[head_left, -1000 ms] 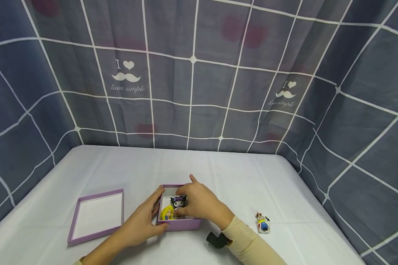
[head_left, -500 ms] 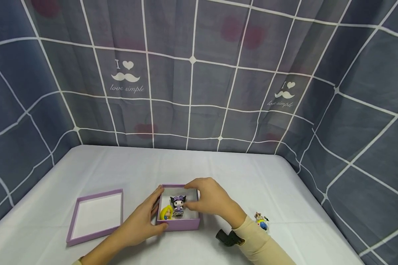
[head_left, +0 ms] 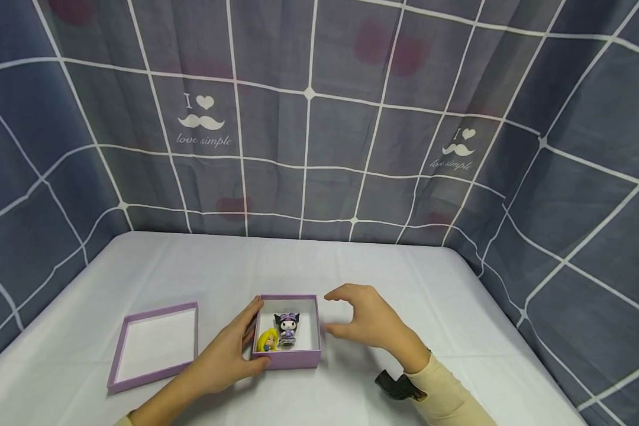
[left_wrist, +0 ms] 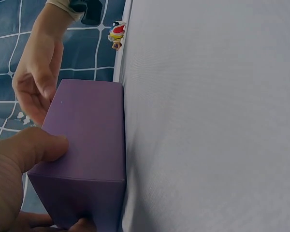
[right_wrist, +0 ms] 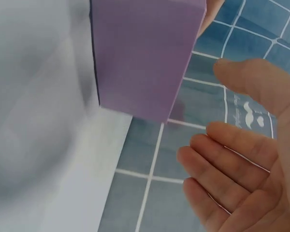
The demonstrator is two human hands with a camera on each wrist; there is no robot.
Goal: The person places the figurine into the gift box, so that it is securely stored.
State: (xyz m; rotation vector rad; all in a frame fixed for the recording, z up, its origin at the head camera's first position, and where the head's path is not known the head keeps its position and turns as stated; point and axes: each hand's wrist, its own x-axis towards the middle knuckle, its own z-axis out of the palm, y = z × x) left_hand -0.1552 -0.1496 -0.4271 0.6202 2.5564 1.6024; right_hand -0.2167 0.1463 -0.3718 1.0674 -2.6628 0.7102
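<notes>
A purple open box (head_left: 286,360) with a white inside stands on the white-covered table. Two figurines are in it: a black-and-purple cat-eared figurine (head_left: 287,329) and, at its left, a yellow-haired doll figurine (head_left: 268,341). My left hand (head_left: 231,355) grips the box's left side, thumb on the front wall and fingers along the left wall. Just right of the box, my right hand (head_left: 375,316) hangs apart from it with fingers spread and nothing held. A third small colourful figurine (left_wrist: 117,34) shows in the left wrist view; in the head view the right arm hides it.
The purple-rimmed box lid (head_left: 154,346) lies at the left, white inside facing up. A dark strap-on device (head_left: 399,386) sits at my right wrist. A grey-blue checked curtain (head_left: 277,118) surrounds the table's back and sides.
My right hand has let go of the cat-eared figurine, come out of the box and moved right. The left hand has kept its grip on the box.
</notes>
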